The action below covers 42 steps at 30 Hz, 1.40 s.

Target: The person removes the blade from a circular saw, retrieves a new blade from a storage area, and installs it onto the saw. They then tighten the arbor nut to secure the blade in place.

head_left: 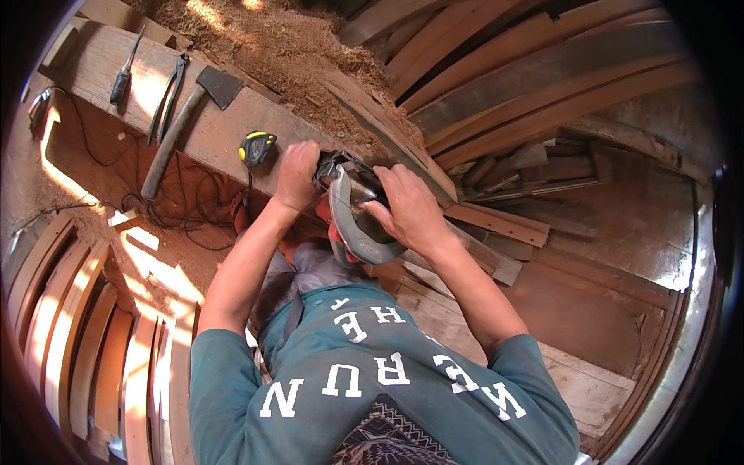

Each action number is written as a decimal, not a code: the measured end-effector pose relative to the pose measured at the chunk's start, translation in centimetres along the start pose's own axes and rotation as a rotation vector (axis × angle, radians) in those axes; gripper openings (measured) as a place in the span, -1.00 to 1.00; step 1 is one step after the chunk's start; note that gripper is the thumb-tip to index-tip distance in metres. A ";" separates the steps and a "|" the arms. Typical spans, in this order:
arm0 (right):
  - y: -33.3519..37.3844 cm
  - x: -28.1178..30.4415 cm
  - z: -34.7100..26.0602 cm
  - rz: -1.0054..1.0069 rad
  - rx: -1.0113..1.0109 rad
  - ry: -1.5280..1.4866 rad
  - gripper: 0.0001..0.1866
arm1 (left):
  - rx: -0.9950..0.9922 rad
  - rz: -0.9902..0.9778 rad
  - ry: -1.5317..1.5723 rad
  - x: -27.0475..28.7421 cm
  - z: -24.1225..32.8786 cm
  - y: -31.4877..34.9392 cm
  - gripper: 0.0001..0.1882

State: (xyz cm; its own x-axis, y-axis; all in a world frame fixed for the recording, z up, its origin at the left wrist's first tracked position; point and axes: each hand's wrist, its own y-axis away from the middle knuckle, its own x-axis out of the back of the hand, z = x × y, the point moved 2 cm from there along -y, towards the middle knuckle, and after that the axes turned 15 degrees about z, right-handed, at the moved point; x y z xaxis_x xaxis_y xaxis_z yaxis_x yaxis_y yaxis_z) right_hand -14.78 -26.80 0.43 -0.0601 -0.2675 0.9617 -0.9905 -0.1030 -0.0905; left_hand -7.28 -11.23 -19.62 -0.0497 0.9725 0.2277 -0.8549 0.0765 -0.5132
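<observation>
Between my hands, in front of my waist, is a rounded grey, red and black item [339, 215] with a curved grey rim and a shiny dark inner face; I cannot tell its exact kind. My left hand [297, 173] is closed at its black upper part, fingertips hidden. My right hand [408, 205] grips the opposite side, fingers over the top edge and thumb across the dark face. Close to my left hand, a black and yellow tape measure [256, 148] sits on the wooden bench [225, 128].
Further left on the bench lie a hatchet [182, 116], pincers [168, 99] and a screwdriver [122, 79]. A black cable [182, 203] coils below. Sawdust [287, 54] heaps behind the bench. Boards [535, 77] stack at far right; cut wood pieces [85, 333] stand at near left.
</observation>
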 end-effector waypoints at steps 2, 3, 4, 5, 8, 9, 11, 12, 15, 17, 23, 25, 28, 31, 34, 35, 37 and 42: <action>-0.6 -0.3 -0.4 0.029 0.045 0.037 -0.42 | -0.007 0.004 0.001 0.1 -0.1 0.0 -0.56; -0.8 -0.7 -0.5 0.028 0.053 0.063 -0.40 | -0.008 0.002 0.004 0.1 -0.1 0.0 -0.57; -1.1 -1.0 -0.6 0.026 0.060 0.089 -0.39 | -0.002 -0.003 0.008 0.2 -0.1 0.0 -0.61; -1.3 -1.3 -0.7 0.025 0.068 0.115 -0.37 | 0.004 -0.007 0.012 0.4 0.0 0.0 -0.66; -1.3 -2.4 -0.7 0.098 0.110 0.135 -0.34 | 0.005 -0.012 0.004 0.6 0.0 0.3 -0.64; -1.4 -2.7 -0.7 0.139 0.129 0.149 -0.31 | 0.000 -0.008 -0.003 0.6 -0.1 0.3 -0.61; -1.7 -2.9 -0.9 0.145 0.132 0.130 -0.30 | -0.003 0.000 0.019 0.5 0.0 0.6 -0.62; -1.8 -2.9 -1.0 0.150 0.136 0.119 -0.29 | -0.006 0.005 0.026 0.5 0.0 0.7 -0.62; -1.9 -3.1 -1.3 0.155 0.143 0.092 -0.26 | 0.013 0.018 0.029 0.6 -0.1 1.0 -0.65; -1.8 -3.1 -1.6 0.147 0.137 0.089 -0.25 | 0.011 0.043 0.031 0.7 -0.1 1.4 -0.66; -1.8 -4.1 -1.5 0.179 0.220 0.095 -0.28 | -0.026 0.127 -0.023 0.9 0.1 2.1 -0.65; -1.9 -4.0 -1.4 0.216 0.238 0.079 -0.32 | -0.026 0.115 -0.018 0.9 -0.3 2.6 -0.68; -1.9 -4.1 -1.2 0.240 0.226 0.089 -0.33 | -0.020 0.127 -0.022 1.2 0.6 2.4 -0.66; -1.8 -4.4 -1.3 0.307 0.223 0.078 -0.37 | -0.024 0.126 -0.050 1.4 0.5 2.2 -0.60; -1.3 -4.6 -1.3 0.336 0.203 0.099 -0.42 | -0.034 0.110 -0.027 1.5 0.9 2.5 -0.60; -1.3 -4.8 -1.3 0.343 0.189 0.103 -0.43 | -0.049 0.114 -0.015 1.5 1.0 2.2 -0.62; -0.8 -4.6 -1.4 0.354 0.164 0.112 -0.45 | -0.063 0.133 -0.037 1.2 0.9 2.5 -0.64; -1.1 -5.5 -0.9 0.432 0.155 0.167 -0.48 | -0.040 0.141 -0.060 0.8 0.8 2.3 -0.69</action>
State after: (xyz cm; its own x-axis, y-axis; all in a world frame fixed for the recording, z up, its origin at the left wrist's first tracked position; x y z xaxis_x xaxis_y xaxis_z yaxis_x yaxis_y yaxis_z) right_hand -13.52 -24.33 -4.56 -0.4933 -0.1615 0.8548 -0.8413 -0.1612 -0.5160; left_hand -9.74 -10.51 -19.96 -0.1993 0.9594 0.1996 -0.8160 -0.0497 -0.5759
